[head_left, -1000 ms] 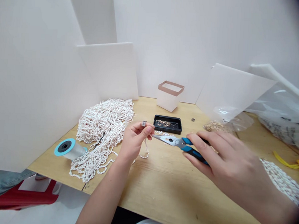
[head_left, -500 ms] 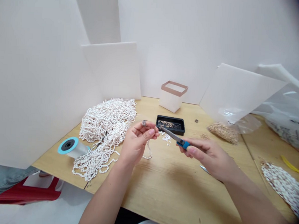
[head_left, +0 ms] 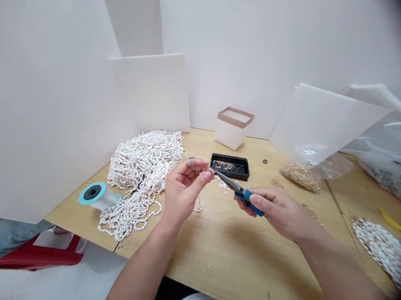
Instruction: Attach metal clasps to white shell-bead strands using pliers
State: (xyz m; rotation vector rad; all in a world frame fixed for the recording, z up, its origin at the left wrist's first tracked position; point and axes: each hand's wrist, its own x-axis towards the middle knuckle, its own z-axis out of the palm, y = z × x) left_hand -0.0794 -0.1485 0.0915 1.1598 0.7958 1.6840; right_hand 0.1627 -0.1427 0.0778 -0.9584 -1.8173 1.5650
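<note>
1. My right hand is clenched around the blue handles of the pliers, with the steel nose pointing toward my left hand.
2. My left hand is raised with its fingers curled, and the thumb and forefinger are pinched together right by the pliers' tip. I can't quite tell from here whether they're gripping something tiny.
3. A striped ring sits on one of my left fingers.
4. Below the pliers, loose white shells lie on the wooden table, just in front of a black tray.
5. To my left is a big heap of white shell strands, touching a spool.
</note>
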